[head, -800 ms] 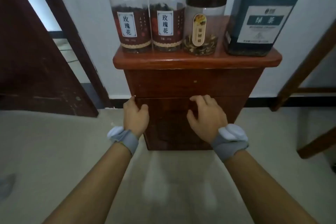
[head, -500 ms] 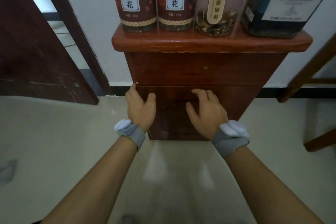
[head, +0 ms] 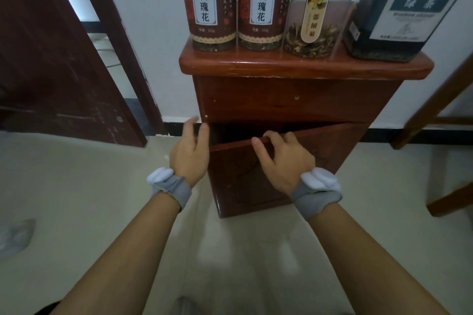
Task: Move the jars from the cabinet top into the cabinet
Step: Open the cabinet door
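Several jars stand in a row on the red-brown cabinet's top (head: 304, 69): two clear jars with red labels (head: 212, 7) (head: 261, 7), a brown-lidded jar of dried flowers (head: 316, 18), and a big dark-blue labelled jar (head: 407, 7) at the right. Below, the cabinet door (head: 258, 179) is swung partly out, hinged at the right, showing a dark interior. My right hand (head: 282, 161) curls over the door's top edge. My left hand (head: 190, 153) is at the door's free left edge, fingers apart, holding nothing.
A dark wooden room door (head: 58, 64) stands open at the left, with a doorway behind it. Wooden chair legs (head: 435, 115) rise at the right, close to the cabinet. Pale tiled floor (head: 84, 199) lies in front. A white wall backs the cabinet.
The cabinet door, shut before, has swung outward on its right hinge. My right hand now hooks over its top edge and my left hand has come off its front.
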`<state>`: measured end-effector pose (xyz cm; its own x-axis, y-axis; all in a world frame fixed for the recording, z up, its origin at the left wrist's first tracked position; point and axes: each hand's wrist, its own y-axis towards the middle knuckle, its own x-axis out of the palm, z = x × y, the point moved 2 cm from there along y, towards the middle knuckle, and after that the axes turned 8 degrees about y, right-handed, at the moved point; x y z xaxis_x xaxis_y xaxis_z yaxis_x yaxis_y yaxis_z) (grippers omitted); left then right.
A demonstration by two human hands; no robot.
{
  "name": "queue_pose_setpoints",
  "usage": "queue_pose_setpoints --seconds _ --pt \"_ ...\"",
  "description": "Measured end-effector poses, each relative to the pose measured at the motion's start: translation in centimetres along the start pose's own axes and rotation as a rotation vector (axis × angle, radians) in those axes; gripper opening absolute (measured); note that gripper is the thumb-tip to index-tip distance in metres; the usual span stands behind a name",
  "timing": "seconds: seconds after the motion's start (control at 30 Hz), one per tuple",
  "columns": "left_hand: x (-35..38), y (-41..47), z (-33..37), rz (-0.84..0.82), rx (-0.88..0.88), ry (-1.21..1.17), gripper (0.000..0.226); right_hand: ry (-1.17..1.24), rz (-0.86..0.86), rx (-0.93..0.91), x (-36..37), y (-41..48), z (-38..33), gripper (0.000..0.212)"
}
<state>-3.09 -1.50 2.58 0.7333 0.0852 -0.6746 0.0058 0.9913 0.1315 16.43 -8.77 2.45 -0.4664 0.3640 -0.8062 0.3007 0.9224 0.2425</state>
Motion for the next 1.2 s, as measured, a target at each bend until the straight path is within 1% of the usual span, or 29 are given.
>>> queue_pose_setpoints --seconds 0.07,0.17,0.27,0.33,0.4,0.53,0.63,0.73,0.77,0.8,0.83,0.9,0.93,1.0,1.03,1.1,1.17,1.2 --pt "-0.3 0.5 0.0 -0.111 -0.012 0.015 0.052 0.003 -0.054 0.005 0.0 0.2 -0.2 0.057" --pt "0.3 0.5 0.7 -0.243 0.025 0.009 0.059 0.006 -0.114 0.007 -0.6 0.0 -0.1 0.057" --pt "1.2 0.9 1.6 -0.257 0.008 -0.076 0.073 0.043 -0.162 0.004 -1.7 -1.4 0.3 0.052" --pt "1.5 1.3 1.9 -0.244 -0.02 -0.12 0.079 0.085 -0.17 -0.017 -2.4 -2.8 0.5 0.055" --pt "1.6 1.4 2.6 -0.255 -0.029 -0.124 0.08 0.083 -0.161 -0.02 -3.4 -4.2 1.2 0.06" --pt "1.4 1.7 3.7 -0.257 -0.034 -0.092 0.075 -0.013 -0.152 0.01 -5.1 -6.4 2.1 0.057" --pt "0.9 1.9 4.1 -0.261 -0.055 -0.145 0.08 -0.051 -0.146 0.075 -5.8 -7.6 2.3 0.047" --pt "0.6 2.9 3.8 -0.252 -0.098 -0.204 0.102 -0.019 -0.18 0.155 -6.9 -9.0 3.0 0.027" --pt "0.8 3.2 3.6 -0.252 -0.102 -0.207 0.102 -0.027 -0.192 0.192 -7.5 -9.6 3.2 0.019" --pt "0.9 3.6 3.3 -0.251 -0.1 -0.2 0.099 -0.041 -0.205 0.224 -8.1 -10.2 3.6 0.017" --pt "0.9 3.6 3.4 -0.25 -0.112 -0.194 0.097 -0.071 -0.22 0.256 -8.6 -10.8 3.9 0.03" --pt "0.6 3.1 4.0 -0.254 -0.133 -0.179 0.094 -0.12 -0.226 0.318 -9.2 -11.7 4.4 0.068" --pt "0.5 2.8 4.4 -0.251 -0.125 -0.169 0.089 -0.123 -0.217 0.358 -9.4 -12.2 4.6 0.082" --pt "0.8 2.4 4.3 -0.237 -0.111 -0.169 0.08 -0.14 -0.175 0.468 -9.7 -12.6 5.3 0.096" --pt "1.0 2.4 4.3 -0.235 -0.113 -0.181 0.079 -0.18 -0.148 0.526 -10.0 -12.7 5.9 0.098" --pt "1.1 2.5 4.3 -0.23 -0.11 -0.222 0.079 -0.272 -0.096 0.616 -10.8 -12.6 7.4 0.094" --pt "1.2 2.6 4.3 -0.225 -0.11 -0.256 0.08 -0.278 -0.076 0.653 -11.5 -12.4 8.4 0.085" --pt "1.3 2.6 4.2 -0.22 -0.113 -0.269 0.081 -0.265 -0.076 0.643 -11.8 -12.3 8.7 0.079"
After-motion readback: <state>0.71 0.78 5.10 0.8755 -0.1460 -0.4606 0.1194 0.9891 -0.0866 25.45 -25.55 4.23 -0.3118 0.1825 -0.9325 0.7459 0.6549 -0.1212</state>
